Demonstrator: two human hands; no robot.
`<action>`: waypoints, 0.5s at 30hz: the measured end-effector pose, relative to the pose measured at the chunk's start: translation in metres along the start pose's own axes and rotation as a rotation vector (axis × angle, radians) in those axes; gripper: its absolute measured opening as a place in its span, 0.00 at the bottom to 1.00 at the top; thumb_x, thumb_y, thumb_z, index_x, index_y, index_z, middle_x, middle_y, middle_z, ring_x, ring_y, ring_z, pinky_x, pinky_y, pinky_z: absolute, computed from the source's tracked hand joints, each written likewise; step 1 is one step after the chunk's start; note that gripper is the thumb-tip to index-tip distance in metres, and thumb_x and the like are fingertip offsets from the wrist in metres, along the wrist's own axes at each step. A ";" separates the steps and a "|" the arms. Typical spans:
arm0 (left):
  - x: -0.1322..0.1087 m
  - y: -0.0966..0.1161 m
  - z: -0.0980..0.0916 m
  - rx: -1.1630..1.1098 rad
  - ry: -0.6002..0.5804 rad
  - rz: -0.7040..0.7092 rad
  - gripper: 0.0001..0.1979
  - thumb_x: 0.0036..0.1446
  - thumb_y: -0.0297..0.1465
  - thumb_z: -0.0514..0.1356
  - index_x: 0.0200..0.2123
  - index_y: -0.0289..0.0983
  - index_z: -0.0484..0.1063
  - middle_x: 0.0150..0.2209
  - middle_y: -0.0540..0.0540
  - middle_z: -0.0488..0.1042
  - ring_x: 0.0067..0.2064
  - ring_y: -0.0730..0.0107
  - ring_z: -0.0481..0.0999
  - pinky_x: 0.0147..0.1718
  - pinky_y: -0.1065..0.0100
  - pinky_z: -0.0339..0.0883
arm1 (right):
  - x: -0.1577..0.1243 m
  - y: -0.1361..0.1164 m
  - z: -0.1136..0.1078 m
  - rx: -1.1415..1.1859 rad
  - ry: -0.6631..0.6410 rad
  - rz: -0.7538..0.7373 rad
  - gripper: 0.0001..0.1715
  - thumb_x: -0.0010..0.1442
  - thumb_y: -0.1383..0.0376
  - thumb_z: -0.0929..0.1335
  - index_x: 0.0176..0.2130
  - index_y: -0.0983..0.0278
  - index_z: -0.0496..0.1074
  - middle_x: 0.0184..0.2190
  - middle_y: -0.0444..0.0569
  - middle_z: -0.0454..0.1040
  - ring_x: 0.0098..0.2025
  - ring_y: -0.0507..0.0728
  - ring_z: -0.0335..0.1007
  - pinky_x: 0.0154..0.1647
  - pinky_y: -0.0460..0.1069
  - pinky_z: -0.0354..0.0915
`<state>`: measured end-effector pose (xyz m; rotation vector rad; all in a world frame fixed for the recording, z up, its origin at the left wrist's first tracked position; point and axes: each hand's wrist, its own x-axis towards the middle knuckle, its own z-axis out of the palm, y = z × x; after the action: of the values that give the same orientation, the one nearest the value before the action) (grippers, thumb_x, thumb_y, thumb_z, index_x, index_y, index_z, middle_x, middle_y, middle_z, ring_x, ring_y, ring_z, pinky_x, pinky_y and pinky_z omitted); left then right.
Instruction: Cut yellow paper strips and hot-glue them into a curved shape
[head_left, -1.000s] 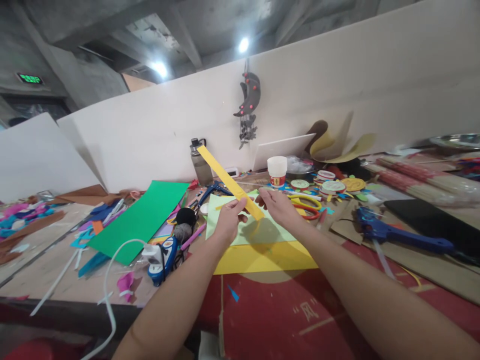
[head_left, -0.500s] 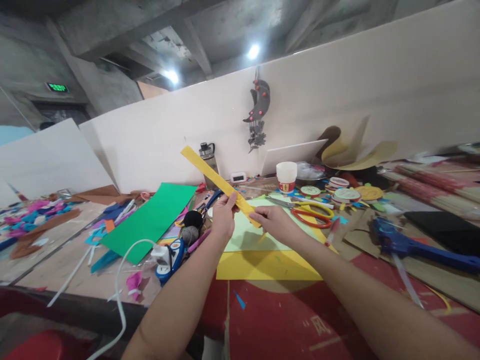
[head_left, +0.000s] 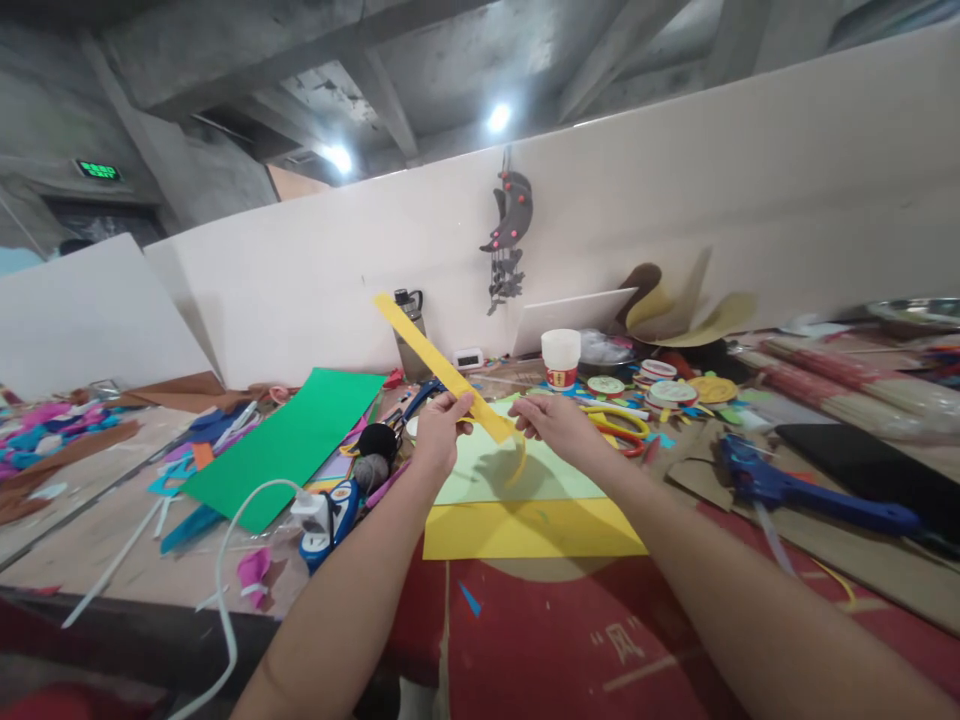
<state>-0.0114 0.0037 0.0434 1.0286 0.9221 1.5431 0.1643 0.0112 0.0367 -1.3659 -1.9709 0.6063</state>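
Observation:
A long yellow strip (head_left: 424, 345), apparently paper or felt, slants up and to the left from my left hand (head_left: 439, 435), which pinches it near its lower end. Just right of that end, the fingers of my right hand (head_left: 551, 420) are pinched together. From them a thin yellow strip (head_left: 519, 462) appears to curl downward; its upper part is partly hidden. Below both hands lie a pale green sheet (head_left: 480, 475) and a yellow sheet (head_left: 525, 535). Yellow-handled scissors (head_left: 604, 412) and red-handled scissors (head_left: 628, 433) lie behind my right hand.
Left are a green sheet (head_left: 285, 440), a blue power socket (head_left: 341, 510) with a white cable (head_left: 225, 590), and pompoms (head_left: 377, 440). A white cup (head_left: 561, 355) and a bottle (head_left: 411, 340) stand behind. A blue glue gun (head_left: 810, 490) lies right, beside a black slab (head_left: 855, 465).
My right hand has come off the wide strip's lower end and moved slightly right and up. My left hand still holds the strip. The whole view has shifted a little.

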 end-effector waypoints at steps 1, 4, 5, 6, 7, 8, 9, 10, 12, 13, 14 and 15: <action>0.000 0.001 0.000 -0.006 0.007 0.003 0.16 0.34 0.36 0.71 0.25 0.33 0.73 0.26 0.47 0.74 0.24 0.78 0.68 0.17 0.77 0.54 | 0.003 0.005 -0.004 -0.087 0.041 0.015 0.21 0.64 0.57 0.55 0.36 0.64 0.72 0.30 0.47 0.77 0.30 0.52 0.71 0.30 0.45 0.62; 0.000 0.000 0.000 0.002 0.004 0.002 0.15 0.35 0.36 0.70 0.24 0.32 0.73 0.24 0.47 0.73 0.24 0.78 0.68 0.16 0.77 0.54 | 0.009 0.017 -0.015 -0.270 0.103 0.079 0.16 0.62 0.62 0.59 0.37 0.65 0.73 0.34 0.52 0.77 0.37 0.56 0.71 0.36 0.48 0.61; 0.000 -0.001 0.000 0.014 -0.001 -0.002 0.14 0.36 0.36 0.70 0.24 0.32 0.73 0.24 0.46 0.73 0.24 0.78 0.68 0.16 0.77 0.54 | 0.011 0.020 -0.018 -0.327 0.106 0.102 0.14 0.61 0.64 0.60 0.38 0.66 0.73 0.36 0.55 0.76 0.39 0.58 0.71 0.37 0.49 0.60; 0.000 -0.002 -0.001 0.031 -0.006 -0.008 0.14 0.37 0.36 0.70 0.25 0.32 0.74 0.25 0.46 0.74 0.24 0.78 0.68 0.16 0.78 0.54 | 0.012 0.023 -0.020 -0.385 0.104 0.126 0.14 0.60 0.66 0.61 0.40 0.68 0.73 0.38 0.58 0.76 0.41 0.59 0.71 0.39 0.49 0.60; -0.001 -0.003 -0.001 0.048 -0.010 -0.016 0.15 0.38 0.36 0.70 0.26 0.32 0.74 0.26 0.45 0.74 0.25 0.77 0.69 0.16 0.78 0.55 | 0.012 0.026 -0.021 -0.443 0.098 0.149 0.14 0.59 0.69 0.61 0.42 0.69 0.72 0.40 0.61 0.75 0.43 0.60 0.70 0.41 0.50 0.60; -0.001 -0.005 -0.002 0.063 -0.013 -0.024 0.15 0.39 0.37 0.69 0.27 0.32 0.74 0.27 0.45 0.75 0.25 0.77 0.70 0.16 0.78 0.55 | 0.012 0.028 -0.022 -0.499 0.088 0.170 0.16 0.58 0.70 0.62 0.45 0.70 0.72 0.41 0.64 0.74 0.45 0.61 0.70 0.42 0.51 0.60; -0.001 -0.006 -0.002 0.071 -0.014 -0.033 0.15 0.40 0.37 0.69 0.28 0.32 0.74 0.29 0.45 0.75 0.26 0.76 0.72 0.16 0.78 0.57 | 0.011 0.030 -0.023 -0.552 0.075 0.189 0.17 0.58 0.72 0.62 0.47 0.71 0.70 0.43 0.66 0.73 0.46 0.62 0.69 0.43 0.51 0.60; -0.002 -0.007 -0.003 0.071 -0.011 -0.039 0.16 0.41 0.38 0.68 0.30 0.33 0.73 0.30 0.45 0.75 0.27 0.75 0.73 0.17 0.78 0.58 | 0.009 0.032 -0.024 -0.601 0.058 0.204 0.19 0.58 0.73 0.62 0.48 0.71 0.70 0.44 0.67 0.72 0.48 0.63 0.69 0.44 0.52 0.60; -0.002 -0.008 -0.003 0.041 -0.001 -0.037 0.16 0.43 0.38 0.67 0.32 0.34 0.71 0.30 0.45 0.75 0.27 0.73 0.75 0.18 0.76 0.63 | 0.003 0.038 -0.026 -0.683 0.019 0.232 0.19 0.58 0.72 0.62 0.49 0.70 0.69 0.45 0.67 0.72 0.49 0.64 0.68 0.45 0.53 0.61; -0.002 -0.008 -0.003 0.016 0.003 -0.028 0.15 0.44 0.38 0.66 0.33 0.35 0.70 0.30 0.46 0.75 0.28 0.71 0.76 0.19 0.74 0.66 | 0.001 0.041 -0.027 -0.715 -0.003 0.245 0.19 0.59 0.72 0.61 0.49 0.69 0.69 0.45 0.67 0.72 0.49 0.65 0.69 0.45 0.54 0.62; -0.002 -0.008 -0.003 -0.011 0.009 -0.015 0.15 0.46 0.38 0.65 0.34 0.35 0.68 0.30 0.46 0.75 0.28 0.69 0.76 0.21 0.73 0.68 | -0.002 0.044 -0.028 -0.740 -0.024 0.257 0.18 0.60 0.71 0.61 0.49 0.69 0.70 0.44 0.67 0.72 0.49 0.65 0.69 0.44 0.55 0.62; -0.001 -0.008 -0.003 -0.036 0.018 -0.002 0.15 0.47 0.38 0.65 0.35 0.36 0.67 0.29 0.47 0.75 0.29 0.68 0.77 0.22 0.71 0.69 | -0.003 0.048 -0.029 -0.758 -0.047 0.265 0.17 0.60 0.71 0.61 0.48 0.70 0.70 0.43 0.67 0.73 0.48 0.66 0.70 0.42 0.55 0.63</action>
<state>-0.0120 0.0036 0.0346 0.9890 0.9046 1.5644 0.2167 0.0249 0.0223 -2.0936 -2.1715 -0.0311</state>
